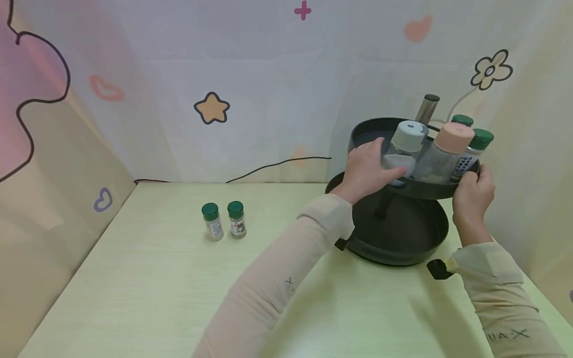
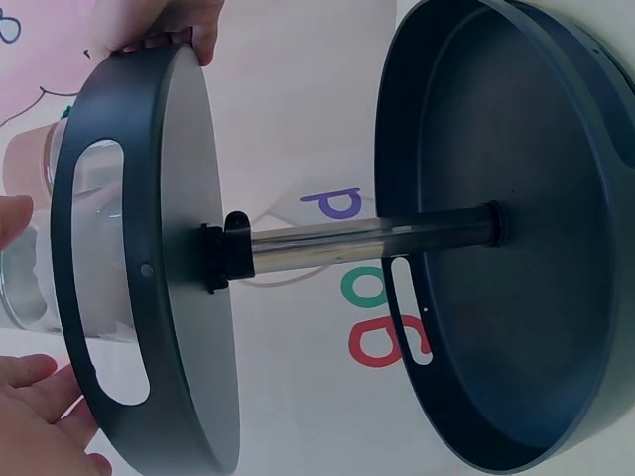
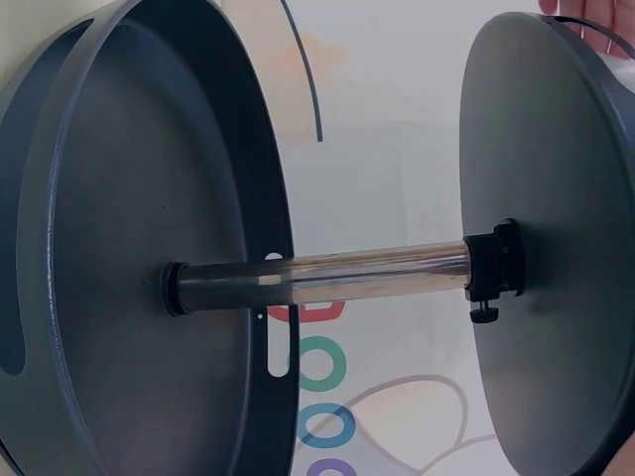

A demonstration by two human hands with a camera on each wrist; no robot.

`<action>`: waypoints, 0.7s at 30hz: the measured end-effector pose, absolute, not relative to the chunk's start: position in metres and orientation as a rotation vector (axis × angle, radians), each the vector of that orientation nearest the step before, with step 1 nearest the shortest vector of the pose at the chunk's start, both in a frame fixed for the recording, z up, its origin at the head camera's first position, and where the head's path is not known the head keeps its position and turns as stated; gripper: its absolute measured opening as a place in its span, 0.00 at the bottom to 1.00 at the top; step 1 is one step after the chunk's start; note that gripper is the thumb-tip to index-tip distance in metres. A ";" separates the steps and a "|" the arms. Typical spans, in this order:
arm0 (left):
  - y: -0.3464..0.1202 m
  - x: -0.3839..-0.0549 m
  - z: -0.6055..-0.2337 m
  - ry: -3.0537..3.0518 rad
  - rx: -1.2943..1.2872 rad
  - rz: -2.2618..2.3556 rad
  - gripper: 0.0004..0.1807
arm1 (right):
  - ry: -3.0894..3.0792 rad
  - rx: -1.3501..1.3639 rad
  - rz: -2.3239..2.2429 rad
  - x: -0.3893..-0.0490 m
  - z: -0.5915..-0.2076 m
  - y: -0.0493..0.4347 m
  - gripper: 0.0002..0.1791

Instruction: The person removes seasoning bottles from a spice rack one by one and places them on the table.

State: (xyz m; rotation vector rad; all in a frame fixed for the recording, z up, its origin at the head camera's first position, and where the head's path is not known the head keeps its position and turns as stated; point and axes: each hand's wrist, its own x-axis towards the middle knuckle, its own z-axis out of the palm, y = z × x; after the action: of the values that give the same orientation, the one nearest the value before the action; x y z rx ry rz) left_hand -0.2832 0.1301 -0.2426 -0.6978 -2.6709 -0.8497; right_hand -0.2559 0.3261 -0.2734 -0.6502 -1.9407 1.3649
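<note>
A dark two-tier round rack stands at the right, its upper tray (image 1: 416,191) joined to the lower tray (image 1: 394,233) by a metal pole (image 2: 317,246). My left hand (image 1: 364,169) is at the upper tray's left side, thumb and fingers about a clear jar with a pale lid (image 1: 409,136) and white contents. At the right rim, my right hand (image 1: 474,196) grips the upper tray's edge. Beside the pale-lidded jar, a pink-lidded jar (image 1: 454,136) and two green-capped bottles (image 1: 481,140) stand in the upper tray. In the right wrist view, part of the upper tray's underside (image 3: 546,198) shows.
Two small green-capped spice bottles (image 1: 212,223) stand side by side on the pale table (image 1: 147,278), left of the rack. A printed curtain (image 1: 268,99) hangs behind the table. A black knob clamp (image 3: 486,273) sits on the pole beneath the upper tray.
</note>
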 end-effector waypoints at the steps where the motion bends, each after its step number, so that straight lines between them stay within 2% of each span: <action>1: 0.131 -0.283 -0.242 -2.674 -0.696 -0.848 0.40 | -1.940 -0.650 1.363 -0.256 -0.274 0.326 0.13; 21: 0.148 -0.284 -0.243 -2.732 -0.607 -0.827 0.39 | -1.946 -0.654 1.360 -0.256 -0.273 0.325 0.13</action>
State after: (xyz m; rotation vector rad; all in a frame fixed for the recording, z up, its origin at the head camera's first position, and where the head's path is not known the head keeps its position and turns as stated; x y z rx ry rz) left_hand -0.2845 0.1483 -0.2435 -0.6072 -2.7316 -0.8267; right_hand -0.2559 0.3253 -0.2732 -0.6543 -1.9458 1.3597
